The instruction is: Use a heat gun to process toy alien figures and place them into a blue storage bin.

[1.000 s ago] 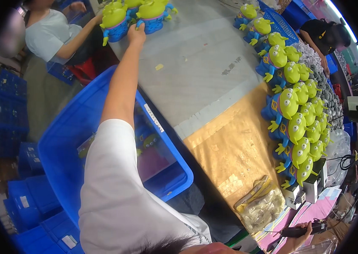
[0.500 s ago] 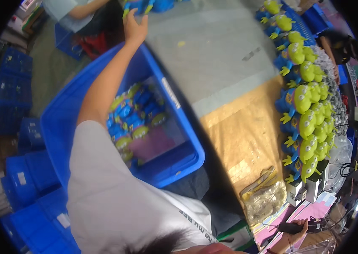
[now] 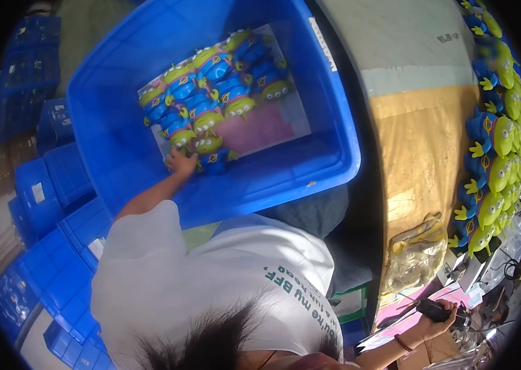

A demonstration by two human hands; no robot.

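Note:
Down in a large blue bin (image 3: pixel 260 196), my left hand (image 3: pixel 181 164) has its fingers around the green-headed end of a toy figure (image 3: pixel 180 139) at the near left of the layer. Part of that figure is hidden by the fingers. Beside it lies another toy figure (image 3: pixel 216 161) with a green head and blue body. Several more such figures lie in rows on a pale and pink sheet (image 3: pixel 257 128). At the lower right, my right hand (image 3: pixel 448 313) is wrapped round a black electric screwdriver (image 3: pixel 431 309), its thin shaft pointing left.
Several green-and-blue figures (image 3: pixel 500 135) stand in rows along the right of the workbench (image 3: pixel 423 142). Near its front lies a crumpled clear plastic bag (image 3: pixel 417 262). Blue crates (image 3: pixel 66 176) are stacked at the left. Cables (image 3: pixel 513 268) hang at the far right.
My left hand has come back from figures at the far edge into the bin. The view has shifted, and the other person at upper left is out of sight. My right hand still holds the screwdriver.

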